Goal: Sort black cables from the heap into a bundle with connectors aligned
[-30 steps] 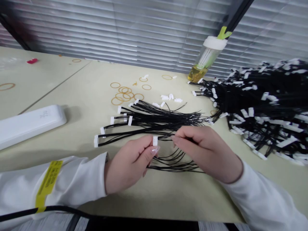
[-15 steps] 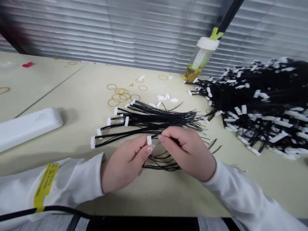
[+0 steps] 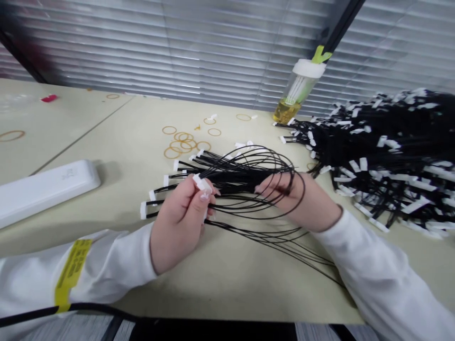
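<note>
My left hand (image 3: 181,222) is closed on white connectors (image 3: 202,183) with thin black wires coming out of them. From its fingers some wires (image 3: 249,231) run low over the table toward my right sleeve. Others arch up in wide loops and come round to my right hand (image 3: 293,196), whose curled fingers close on black wires; their ends are hidden. Behind both hands lies a row of cable harnesses (image 3: 234,180), black wires with white connectors at their left ends.
A big heap of black harnesses with white connectors (image 3: 384,142) fills the right side. Rubber bands (image 3: 183,142) lie at the back, near a capped clear bottle (image 3: 296,90) with yellow contents. A long white case (image 3: 50,189) sits at left. A black cable (image 3: 95,309) crosses my left sleeve.
My right hand has moved right, away from my left fingers. Wires now loop up between the hands, and the connectors in my left hand have tilted and shifted left.
</note>
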A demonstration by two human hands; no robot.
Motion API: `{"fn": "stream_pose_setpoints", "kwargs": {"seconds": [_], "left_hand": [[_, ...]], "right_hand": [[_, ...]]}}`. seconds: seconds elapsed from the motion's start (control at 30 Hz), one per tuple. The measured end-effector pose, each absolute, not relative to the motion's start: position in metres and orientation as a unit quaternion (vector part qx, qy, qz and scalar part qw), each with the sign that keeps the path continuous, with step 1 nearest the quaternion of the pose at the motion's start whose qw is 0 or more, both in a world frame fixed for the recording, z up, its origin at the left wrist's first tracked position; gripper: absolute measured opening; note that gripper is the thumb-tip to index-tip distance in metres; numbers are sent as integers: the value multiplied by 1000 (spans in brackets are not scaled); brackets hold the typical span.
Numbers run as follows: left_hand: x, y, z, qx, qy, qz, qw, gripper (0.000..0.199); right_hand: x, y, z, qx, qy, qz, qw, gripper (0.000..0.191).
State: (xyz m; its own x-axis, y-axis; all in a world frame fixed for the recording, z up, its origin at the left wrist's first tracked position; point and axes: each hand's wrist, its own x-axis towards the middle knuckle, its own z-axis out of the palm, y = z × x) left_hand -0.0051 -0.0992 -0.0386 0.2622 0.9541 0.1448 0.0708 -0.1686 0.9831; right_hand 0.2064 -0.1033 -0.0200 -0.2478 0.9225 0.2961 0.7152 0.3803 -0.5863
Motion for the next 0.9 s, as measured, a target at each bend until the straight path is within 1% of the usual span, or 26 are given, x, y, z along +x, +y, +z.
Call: {"fn": "stream_pose_setpoints", "kwargs": {"seconds": [0.1,0.2,0.3,0.43,0.53,0.7,0.77,0.83,0.9], "left_hand": [[-6,-98,-42,639,394,460,475,21],[-5,-98,-43,641,388,458,479,21],[-2,-96,-39,634,376,448,506,21],[5,-89,-32,613,399,414,543,24],[11,-85,-30,602,417,406,546,24],[20,-82,-34,618,380,453,517,26],[22,-83,-36,629,352,463,516,26],[23,-83,-38,633,331,458,529,26],[23,-84,-39,635,322,452,537,26]], "right_hand": [[187,-111,-19,-438,-834,215,259,11],[172,-119,-13,-380,-872,204,233,12],[166,-122,-11,-401,-866,179,239,12],[167,-124,-13,-428,-849,190,245,15],[167,-124,-15,-436,-833,208,271,15],[167,-121,-12,-441,-753,374,314,15],[167,-121,-10,-454,-733,400,310,15],[167,-121,-9,-455,-721,431,295,20],[168,-121,-10,-449,-685,504,273,27]]}}
